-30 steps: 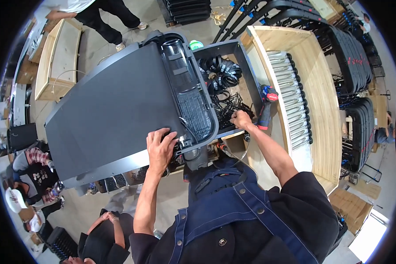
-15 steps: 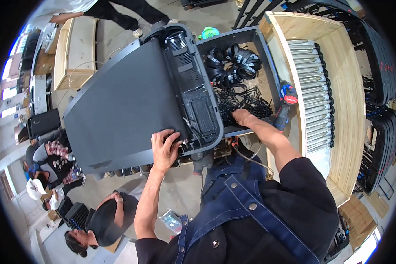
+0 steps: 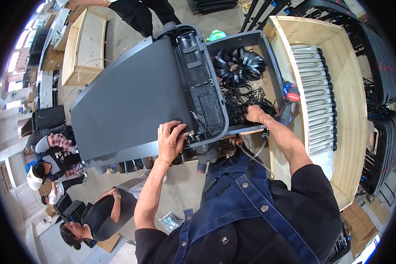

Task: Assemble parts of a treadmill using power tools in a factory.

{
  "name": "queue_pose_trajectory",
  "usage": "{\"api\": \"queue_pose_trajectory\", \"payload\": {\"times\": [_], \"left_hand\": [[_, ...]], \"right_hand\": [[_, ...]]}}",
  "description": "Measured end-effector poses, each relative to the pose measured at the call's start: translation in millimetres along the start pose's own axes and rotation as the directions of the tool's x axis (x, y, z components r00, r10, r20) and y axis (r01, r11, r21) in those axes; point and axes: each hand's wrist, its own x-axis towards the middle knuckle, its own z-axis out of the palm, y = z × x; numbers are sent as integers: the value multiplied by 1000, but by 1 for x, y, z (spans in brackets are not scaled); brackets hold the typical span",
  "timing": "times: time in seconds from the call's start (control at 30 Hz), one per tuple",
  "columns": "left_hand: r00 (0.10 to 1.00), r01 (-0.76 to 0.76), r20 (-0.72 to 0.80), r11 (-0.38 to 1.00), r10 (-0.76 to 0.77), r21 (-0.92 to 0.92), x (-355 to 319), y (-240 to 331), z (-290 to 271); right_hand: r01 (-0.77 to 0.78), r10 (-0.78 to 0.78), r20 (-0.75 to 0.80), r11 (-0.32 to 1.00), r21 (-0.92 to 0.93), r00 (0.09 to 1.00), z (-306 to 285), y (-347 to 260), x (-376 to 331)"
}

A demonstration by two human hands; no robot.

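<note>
A large treadmill deck with a dark walking belt (image 3: 132, 97) lies in front of me. My left hand (image 3: 170, 141) is at its near right corner, fingers bent over the belt's edge beside a small metal fitting at the roller end. What its fingertips may hold is too small to make out. To the right, my right hand (image 3: 255, 113) reaches into a grey bin (image 3: 270, 53), with its fingers closed among a heap of black bolts (image 3: 237, 105). The bolts partly hide the fingertips. Behind the heap lie several coiled black straps or belts (image 3: 240, 66).
A cordless power driver (image 3: 290, 97) is wedged between the bin and a wooden crate (image 3: 350, 88) holding a row of silver cylinders (image 3: 312, 97). Black frames stack at the far right. People stand or sit at the left and far side. A hose runs by my waist.
The whole view has shifted slightly. My right hand has moved a little rightward within the bolts; my left hand stays at the deck's corner. The person at the far side has shifted.
</note>
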Motion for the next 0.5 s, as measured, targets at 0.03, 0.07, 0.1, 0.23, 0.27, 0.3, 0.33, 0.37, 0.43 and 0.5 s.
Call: {"api": "queue_pose_trajectory", "payload": {"times": [0.03,0.07,0.1,0.23,0.27,0.3,0.33,0.37,0.43,0.5], "left_hand": [[1000,-10,-8,1000,10,-5,1,1,0],[1000,-18,-4,1000,18,-6,1,1,-1],[1000,-26,0,1000,26,-5,2,1,-3],[995,-79,69,996,77,31,2,3,-9],[985,-132,121,990,125,47,4,5,-12],[952,-202,248,977,179,71,9,6,-18],[902,-303,344,951,262,68,17,7,-23],[832,-400,440,915,338,54,28,10,-27],[746,-505,524,862,411,43,46,12,-29],[566,-632,659,774,495,-39,61,11,-25]], "right_hand": [[-6,6,-11,1000,-5,1000,-5,1,-5],[-120,118,26,927,357,993,-11,3,-11],[-216,203,97,714,666,974,-16,5,-18],[-11,234,-46,236,972,971,-39,-28,-85],[25,201,-74,236,971,977,-46,-41,-102],[60,172,-101,230,971,980,-52,-51,-120],[45,172,-93,263,964,981,-61,-68,-136],[116,90,-143,257,960,986,-61,-79,-146],[63,58,-91,370,927,994,-80,-117,-165],[234,-64,-233,488,841,970,-81,-147,-173]]}}
